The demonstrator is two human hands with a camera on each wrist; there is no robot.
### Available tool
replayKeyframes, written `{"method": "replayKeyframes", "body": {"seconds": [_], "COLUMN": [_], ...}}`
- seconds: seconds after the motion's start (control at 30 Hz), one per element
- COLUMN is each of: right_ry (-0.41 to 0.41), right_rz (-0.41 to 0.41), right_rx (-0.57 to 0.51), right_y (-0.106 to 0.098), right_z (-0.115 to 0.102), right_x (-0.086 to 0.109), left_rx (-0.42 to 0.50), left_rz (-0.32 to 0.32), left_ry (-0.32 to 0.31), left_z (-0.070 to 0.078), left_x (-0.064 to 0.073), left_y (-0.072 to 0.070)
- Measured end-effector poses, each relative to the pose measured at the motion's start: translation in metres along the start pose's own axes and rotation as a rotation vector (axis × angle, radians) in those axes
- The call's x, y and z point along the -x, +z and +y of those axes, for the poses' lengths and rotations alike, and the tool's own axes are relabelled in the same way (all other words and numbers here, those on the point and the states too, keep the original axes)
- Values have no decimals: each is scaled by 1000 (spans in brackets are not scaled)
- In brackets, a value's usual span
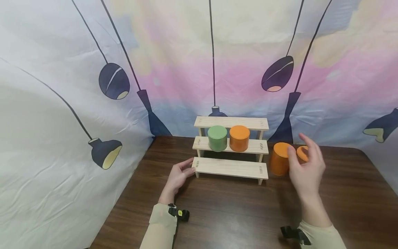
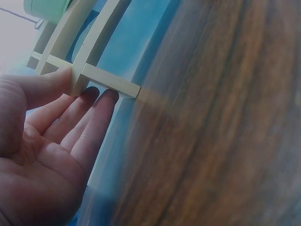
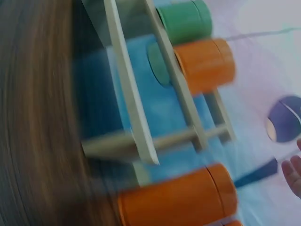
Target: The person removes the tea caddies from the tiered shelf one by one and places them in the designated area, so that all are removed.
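A three-tier wooden stand [image 1: 230, 166] bears a green tin [image 1: 217, 139] and an orange tin [image 1: 239, 139] side by side on its middle tier. My left hand [image 1: 178, 176] pinches the left end of the lowest tier, thumb on top and fingertips underneath, clearer in the left wrist view. Right of the stand are a tall orange tin [image 1: 279, 160] and a smaller orange tin [image 1: 301, 154], the latter partly hidden behind my right hand [image 1: 307, 171]. That hand is raised with thumb and fingers apart, holding nothing; only its fingertips [image 3: 294, 172] enter the right wrist view.
The stand and tins are on a dark wooden table [image 1: 224, 214], near its back edge. A cloth backdrop [image 1: 180, 45] printed with hanging lamps rises behind and at the left. Through the stand's gap, a green rounded shape [image 3: 159, 66] shows; I cannot tell what it is.
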State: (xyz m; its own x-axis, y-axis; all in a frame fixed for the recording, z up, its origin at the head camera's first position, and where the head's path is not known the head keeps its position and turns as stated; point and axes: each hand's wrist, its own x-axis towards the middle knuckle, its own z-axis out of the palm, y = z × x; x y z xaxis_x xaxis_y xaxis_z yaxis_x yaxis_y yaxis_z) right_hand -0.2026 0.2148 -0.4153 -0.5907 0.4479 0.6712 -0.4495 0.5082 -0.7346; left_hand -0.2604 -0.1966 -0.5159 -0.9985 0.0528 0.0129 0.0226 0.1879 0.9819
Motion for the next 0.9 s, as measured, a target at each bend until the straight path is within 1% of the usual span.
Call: {"method": "replayKeyframes", "body": {"seconds": [0.13,0.2,0.27,0.33,0.47,0.6,0.73,0.9], "right_ry": [-8,-7,5,29,86,115,112,77], "right_rz": [-89,-125,-165,-207,-295,-347,-367,-390], "right_rx": [-78,-144,-188,-210,-195,-180,-177,-191], "right_y": [27,41,55,67,85,98,109,122], "right_z": [-3,-3,-3,0,6,14,16,14], "right_x": [7,10,13,16,21,23,23,20], "left_rx": [6,10,12,8,-4,-4,7,16], "left_rz": [4,12,11,6,3,8,17,15], "left_ry": [4,-1,-3,-7,-8,1,2,4], "left_z": [0,0,-1,-2,-4,-3,-2,-2], "left_x": [0,0,0,-1,-3,-3,-3,-2], "left_y": [2,4,5,7,9,8,5,3]}}
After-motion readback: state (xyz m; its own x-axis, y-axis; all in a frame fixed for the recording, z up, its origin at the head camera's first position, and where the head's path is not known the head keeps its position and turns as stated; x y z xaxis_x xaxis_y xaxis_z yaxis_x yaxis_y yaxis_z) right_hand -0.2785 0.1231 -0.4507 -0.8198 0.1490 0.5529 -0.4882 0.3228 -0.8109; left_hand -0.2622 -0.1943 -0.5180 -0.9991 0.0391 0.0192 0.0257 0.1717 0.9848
